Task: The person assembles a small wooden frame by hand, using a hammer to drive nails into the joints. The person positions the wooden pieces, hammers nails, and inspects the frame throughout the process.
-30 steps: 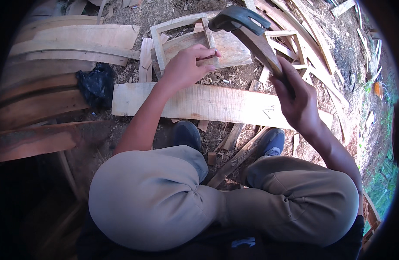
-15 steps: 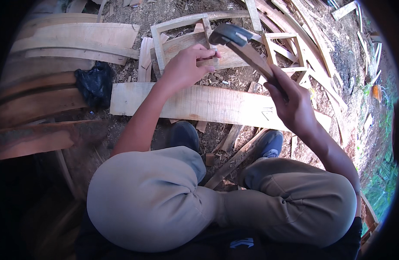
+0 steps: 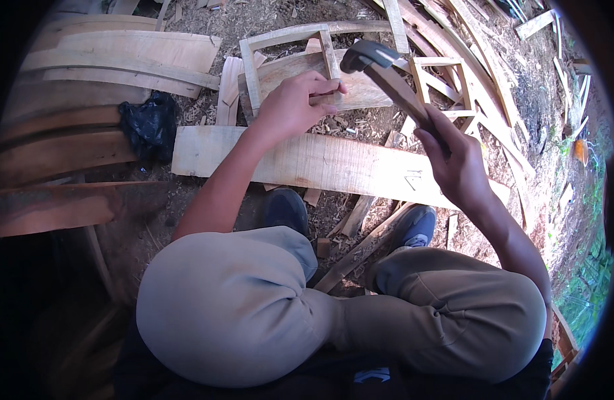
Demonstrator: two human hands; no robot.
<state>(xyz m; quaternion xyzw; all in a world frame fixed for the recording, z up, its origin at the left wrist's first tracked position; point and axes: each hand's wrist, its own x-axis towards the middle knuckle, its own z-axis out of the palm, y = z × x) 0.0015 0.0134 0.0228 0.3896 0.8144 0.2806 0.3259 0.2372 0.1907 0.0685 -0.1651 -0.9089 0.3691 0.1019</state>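
Note:
My right hand (image 3: 455,160) is closed around the wooden handle of a hammer (image 3: 370,56). The dark metal head is raised at the handle's far end, just right of my left hand (image 3: 300,103). My left hand's fingers and thumb are bent around the near right corner of a small wooden frame (image 3: 284,37). The hand hides that corner; whether a nail is between the fingertips is too small to tell. Beneath the frame a weathered board (image 3: 370,93) lies tilted. A long pale plank (image 3: 307,160) with a pencil mark lies across the ground between my feet and the frame.
A second small frame (image 3: 444,61) lies to the right among long strips of wood (image 3: 484,50). Stacked boards (image 3: 120,50) and a black plastic bag (image 3: 150,127) are on the left. Shavings and offcuts litter the ground; my shoes (image 3: 285,210) are close to the plank.
The hammer and both hands sit slightly farther right in the picture, as do the frame and nearby boards. The hammer stays raised. My left fingertips have shifted slightly at the frame's corner.

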